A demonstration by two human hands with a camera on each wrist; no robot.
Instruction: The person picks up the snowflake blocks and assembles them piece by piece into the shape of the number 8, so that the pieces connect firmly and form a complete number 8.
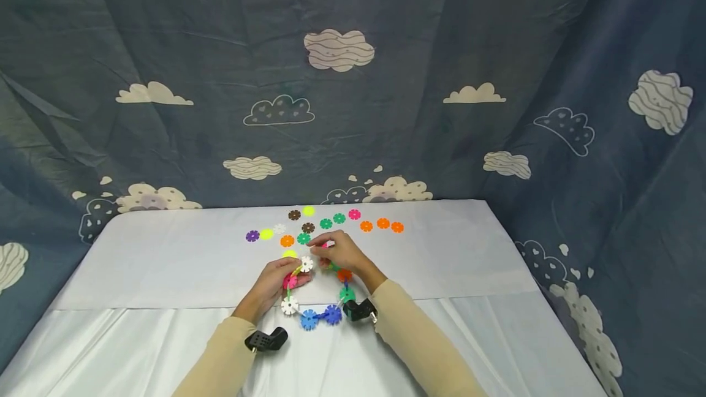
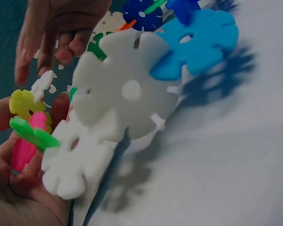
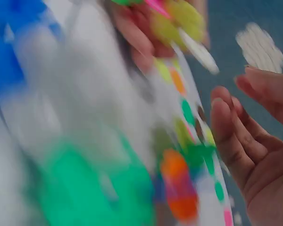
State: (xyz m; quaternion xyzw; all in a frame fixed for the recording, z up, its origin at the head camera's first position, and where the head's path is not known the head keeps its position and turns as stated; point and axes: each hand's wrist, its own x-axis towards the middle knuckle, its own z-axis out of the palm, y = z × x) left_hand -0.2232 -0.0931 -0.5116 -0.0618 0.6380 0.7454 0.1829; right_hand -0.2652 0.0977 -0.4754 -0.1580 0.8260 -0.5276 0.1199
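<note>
A chain of flower-shaped interlocking discs in several colours curves between the hands in the head view. My left hand (image 1: 277, 280) holds its left end, around a pink disc (image 2: 24, 149) and a yellow disc (image 2: 22, 104); a white disc (image 1: 307, 264) sticks out past the fingertips. Lower along the chain are another white disc (image 1: 289, 306), a light blue disc (image 1: 309, 320) and a dark blue disc (image 1: 333, 315). Up its right side run a green disc (image 1: 347, 294) and an orange disc (image 1: 344, 275). My right hand (image 1: 341, 251) is above that side, thumb and fingers apart with nothing between them (image 3: 254, 136).
Loose discs lie behind the hands, among them a purple disc (image 1: 252, 236), a brown disc (image 1: 295, 215) and an orange disc (image 1: 397, 226). They rest on a white-covered table (image 1: 452, 256). A dark cloud-patterned curtain (image 1: 386, 127) hangs behind it.
</note>
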